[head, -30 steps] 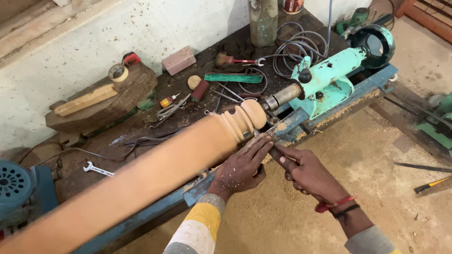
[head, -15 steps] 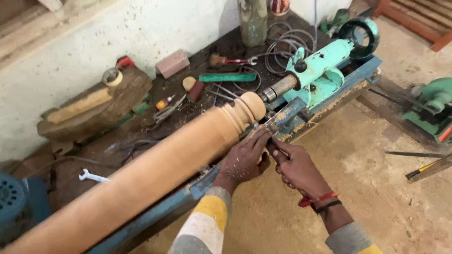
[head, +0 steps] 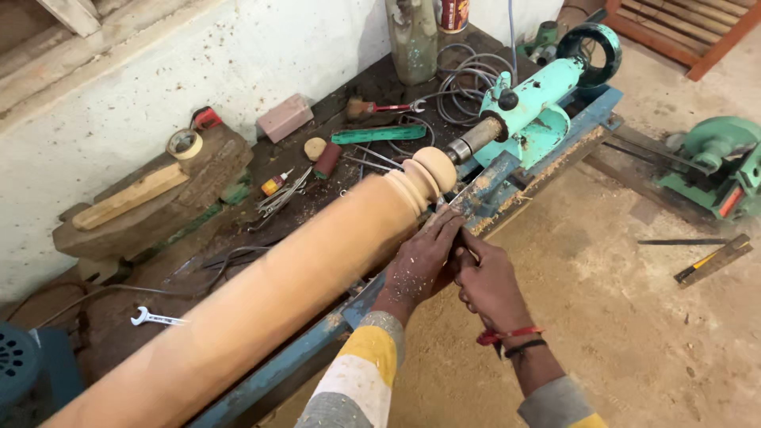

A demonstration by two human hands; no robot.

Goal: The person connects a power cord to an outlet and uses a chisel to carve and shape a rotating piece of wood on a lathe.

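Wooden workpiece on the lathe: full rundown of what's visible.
The wooden workpiece is a long, pale tan cylinder, smooth-sided, lying diagonally from the lower left to the turquoise tailstock. Its far end is shaped into rounded beads and grooves. The tailstock's metal spindle meets that end. It sits above the blue lathe bed. The left hand and right hand are close beside the beaded end, dusted with shavings.

Hands: 2, left (head: 420, 261), right (head: 491, 281); wooden column (head: 277, 285): 1; spanners: 2 (head: 154, 319) (head: 392, 106); tape roll (head: 184, 143): 1

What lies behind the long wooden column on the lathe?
Behind the wooden column: a dark workbench with a wrench, a green file and scissors. The column hides the bench directly beneath it.
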